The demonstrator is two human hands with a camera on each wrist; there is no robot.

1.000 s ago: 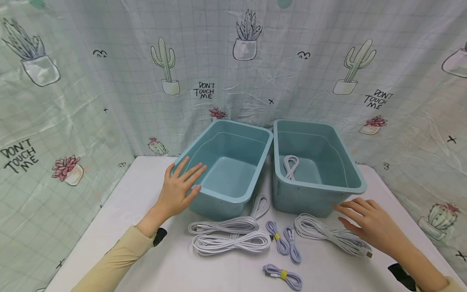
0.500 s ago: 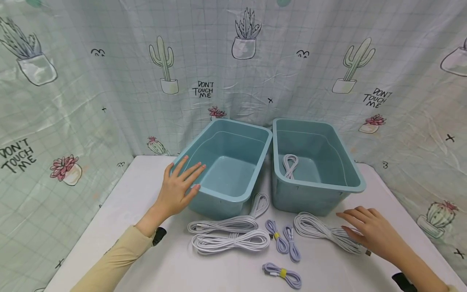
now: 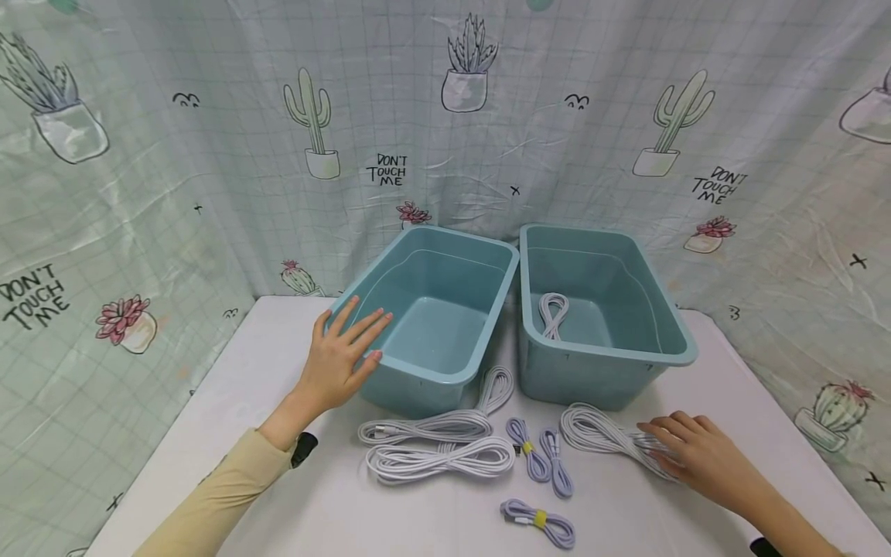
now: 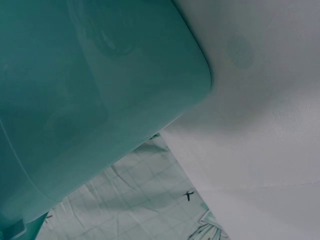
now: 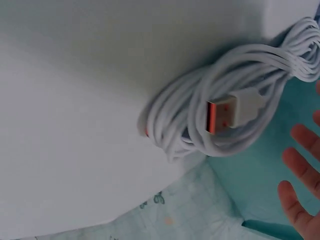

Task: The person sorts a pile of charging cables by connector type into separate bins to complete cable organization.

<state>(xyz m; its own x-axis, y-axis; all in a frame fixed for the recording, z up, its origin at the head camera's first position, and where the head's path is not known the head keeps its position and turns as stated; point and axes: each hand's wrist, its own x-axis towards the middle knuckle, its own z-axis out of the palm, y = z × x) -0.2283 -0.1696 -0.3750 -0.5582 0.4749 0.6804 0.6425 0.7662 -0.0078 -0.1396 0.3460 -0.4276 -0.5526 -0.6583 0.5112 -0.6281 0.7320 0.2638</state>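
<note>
My left hand (image 3: pixel 339 357) rests with fingers spread on the near-left rim of the left blue-grey bin (image 3: pixel 480 348). The left wrist view shows the bin's outer wall (image 4: pixel 115 80). Over the plug end of a coiled white USB cable (image 3: pixel 592 428) hovers my right hand (image 3: pixel 706 458), palm down, fingers loosely bent. In the right wrist view the fingers (image 5: pixel 302 167) are apart from that white cable (image 5: pixel 172 115), whose USB plug (image 5: pixel 235 112) has an orange inside. The head view has the plug hidden under the hand.
Inside the right bin (image 3: pixel 578 379) lies a small white cable (image 3: pixel 554 313). Before the bins are white coils (image 3: pixel 445 463) and several lilac cables (image 3: pixel 539 524), some tied with yellow bands. A patterned curtain (image 3: pixel 515 139) hangs behind the white tabletop (image 3: pixel 334 510).
My right hand has moved down from beside the right bin to over the plug end of the white cable. My left hand stays on the left bin's rim.
</note>
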